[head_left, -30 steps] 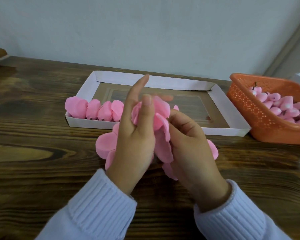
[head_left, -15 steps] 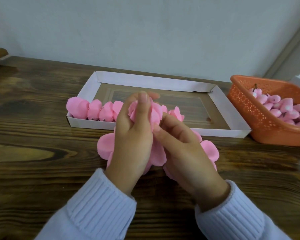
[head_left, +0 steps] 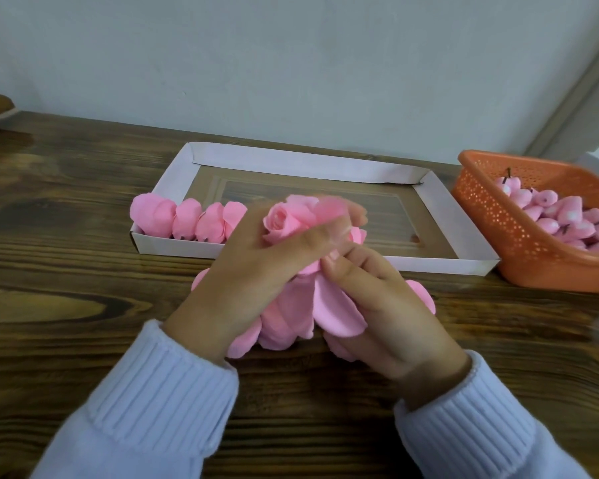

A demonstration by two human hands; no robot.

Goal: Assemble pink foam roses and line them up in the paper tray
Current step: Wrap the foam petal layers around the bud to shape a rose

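My left hand (head_left: 253,271) grips a pink foam rose (head_left: 284,223) with its rolled centre showing, held just in front of the paper tray (head_left: 346,262). My right hand (head_left: 384,305) pinches a loose pink petal (head_left: 336,305) at the base of that rose. Several more petals (head_left: 284,323) hang and lie under both hands on the table. A row of finished pink roses (head_left: 187,219) stands in the tray's left end, leaning over its front wall.
An orange perforated basket (head_left: 498,216) at the right holds several pink rose buds (head_left: 561,216) with dark stems. The white tray's floor is bare from the middle to the right. A grey wall runs along the far edge of the dark wooden table (head_left: 66,288).
My left hand's fingers have closed round the rose and turned it, so its rolled centre now faces up. My right hand has slid down to the petals at its base.
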